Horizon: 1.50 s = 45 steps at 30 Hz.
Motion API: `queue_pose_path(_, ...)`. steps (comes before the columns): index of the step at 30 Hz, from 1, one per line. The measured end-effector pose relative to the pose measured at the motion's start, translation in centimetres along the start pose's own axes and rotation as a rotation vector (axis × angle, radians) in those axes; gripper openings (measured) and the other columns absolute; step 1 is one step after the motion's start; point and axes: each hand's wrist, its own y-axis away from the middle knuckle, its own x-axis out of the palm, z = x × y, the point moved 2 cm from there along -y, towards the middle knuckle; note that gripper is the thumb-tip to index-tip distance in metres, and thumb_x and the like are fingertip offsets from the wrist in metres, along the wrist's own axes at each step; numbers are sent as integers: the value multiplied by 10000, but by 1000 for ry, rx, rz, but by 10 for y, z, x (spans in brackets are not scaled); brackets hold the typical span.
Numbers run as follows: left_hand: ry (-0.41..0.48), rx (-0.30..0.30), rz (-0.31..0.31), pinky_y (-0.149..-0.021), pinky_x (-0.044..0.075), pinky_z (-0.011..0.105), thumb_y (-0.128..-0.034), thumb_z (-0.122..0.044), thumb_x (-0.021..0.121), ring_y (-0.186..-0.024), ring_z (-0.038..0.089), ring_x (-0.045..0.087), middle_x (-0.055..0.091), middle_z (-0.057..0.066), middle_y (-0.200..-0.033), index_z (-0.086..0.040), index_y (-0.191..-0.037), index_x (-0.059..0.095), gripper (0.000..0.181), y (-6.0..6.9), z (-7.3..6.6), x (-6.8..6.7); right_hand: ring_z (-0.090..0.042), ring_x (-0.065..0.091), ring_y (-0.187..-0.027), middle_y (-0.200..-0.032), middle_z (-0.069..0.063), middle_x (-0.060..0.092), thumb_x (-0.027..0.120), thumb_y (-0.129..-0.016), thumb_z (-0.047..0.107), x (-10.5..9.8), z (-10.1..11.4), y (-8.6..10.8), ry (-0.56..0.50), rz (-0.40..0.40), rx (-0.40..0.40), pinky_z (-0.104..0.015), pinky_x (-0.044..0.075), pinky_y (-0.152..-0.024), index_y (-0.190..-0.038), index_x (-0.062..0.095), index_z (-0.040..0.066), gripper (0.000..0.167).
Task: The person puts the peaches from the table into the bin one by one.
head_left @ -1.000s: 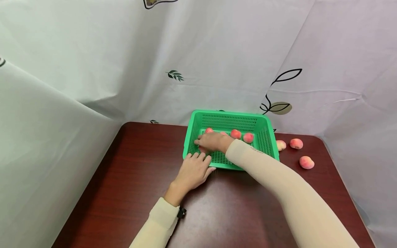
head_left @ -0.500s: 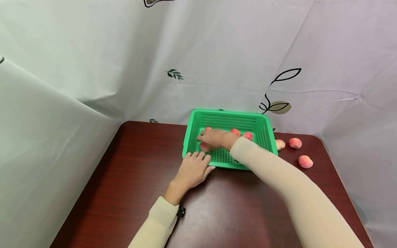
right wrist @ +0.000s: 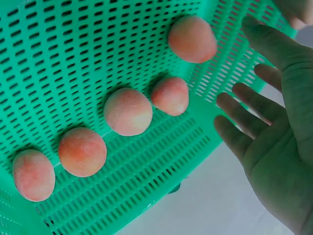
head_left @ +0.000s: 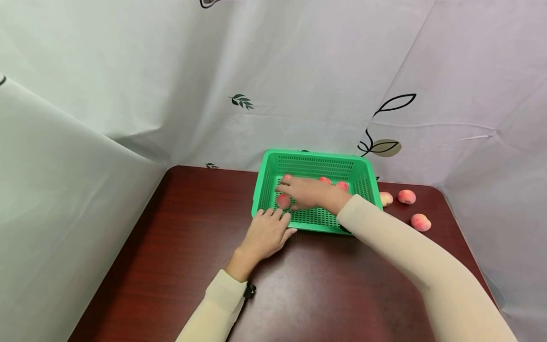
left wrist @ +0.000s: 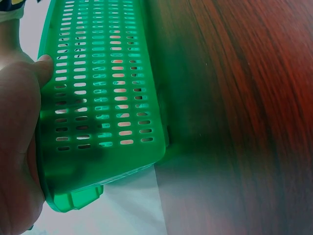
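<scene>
Fingers apart, the right hand [head_left: 309,192] hangs over five peaches [right wrist: 128,111] in a basket [head_left: 316,165]. The left hand [head_left: 264,235], fingers clamped, grips the basket.

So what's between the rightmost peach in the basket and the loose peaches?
The basket's right wall, seen in the head view, separates that peach from the loose peaches.
</scene>
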Motion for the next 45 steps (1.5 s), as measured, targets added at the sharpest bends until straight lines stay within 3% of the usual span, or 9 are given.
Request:
queue_pose_path(6, -4, 0, 1, -663, 436, 362, -1037, -521, 545, -823, 251, 609, 634, 26, -937, -132, -1012, 563, 390, 0, 1, 0, -333, 443, -1475, -1594, -151, 446, 788, -929, 323, -3, 1, 27, -19, -140, 20, -472, 412, -1169, -1539, 444, 55, 749)
queue_pose_path(10, -14, 5, -6, -672, 452, 369, -1033, -530, 547, -833, 257, 624, 653, 32, -958, -137, -1031, 571, 393, -1, 1, 1, -346, 379, -1518, -1631, -139, 405, 770, -937, 377, -2, 0, 41, -9, -209, 67, -548, 320, -1217, -1563, 426, 97, 767)
queue_pose_path(19, 2, -4, 27, -701, 488, 396, -1029, -527, 554, -888, 278, 647, 682, 56, -1019, -134, -1078, 599, 399, -3, 0, 0, -380, 226, -1579, -1701, -140, 258, 676, -992, 448, 9, -4, 64, -3, -273, 132, -610, 227, -1237, -1607, 358, 163, 749)
queue_pose_path(24, -8, -4, 24, -695, 484, 383, -1031, -531, 549, -880, 270, 648, 683, 50, -1008, -141, -1067, 601, 395, -2, -1, 1, -406, 241, -1568, -1687, -166, 280, 715, -973, 403, 18, -7, 78, -19, -335, 163, -641, 231, -1223, -1576, 402, 135, 731)
queue_pose_path(38, -7, -2, 14, -675, 450, 372, -1024, -531, 559, -832, 263, 620, 636, 39, -951, -132, -1027, 575, 399, -1, -1, 1, -411, 277, -1553, -1679, -156, 308, 727, -949, 437, 40, -13, 112, 8, -412, 282, -679, 242, -1198, -1577, 423, 134, 761)
queue_pose_path(45, -18, -2, 14, -664, 437, 363, -1028, -541, 547, -822, 256, 612, 617, 27, -926, -141, -1005, 570, 402, 0, 0, 1, -424, 214, -1572, -1685, -154, 289, 716, -946, 436, 49, -19, 131, -28, -442, 353, -717, 194, -1191, -1570, 424, 139, 750)
